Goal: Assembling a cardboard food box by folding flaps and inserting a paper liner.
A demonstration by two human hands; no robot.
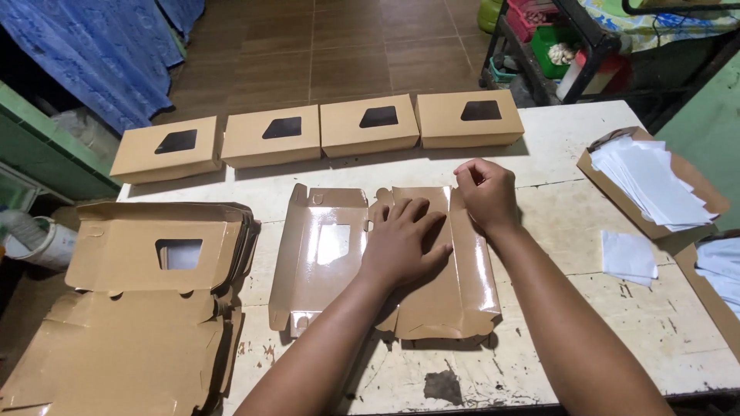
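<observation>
An unfolded brown cardboard box blank (pixel 324 258) with a glossy inner face and a window cut-out lies flat in the middle of the white table (pixel 555 146). My left hand (pixel 405 239) presses flat on its middle panel, fingers spread. My right hand (pixel 486 192) pinches the blank's far right flap near the top edge, bending it up.
Four folded brown window boxes (pixel 274 135) stand in a row along the table's far edge. A stack of flat box blanks (pixel 146 308) fills the left side. White paper sheets (pixel 647 181) lie in a cardboard tray at right, one loose sheet (pixel 628 258) below them.
</observation>
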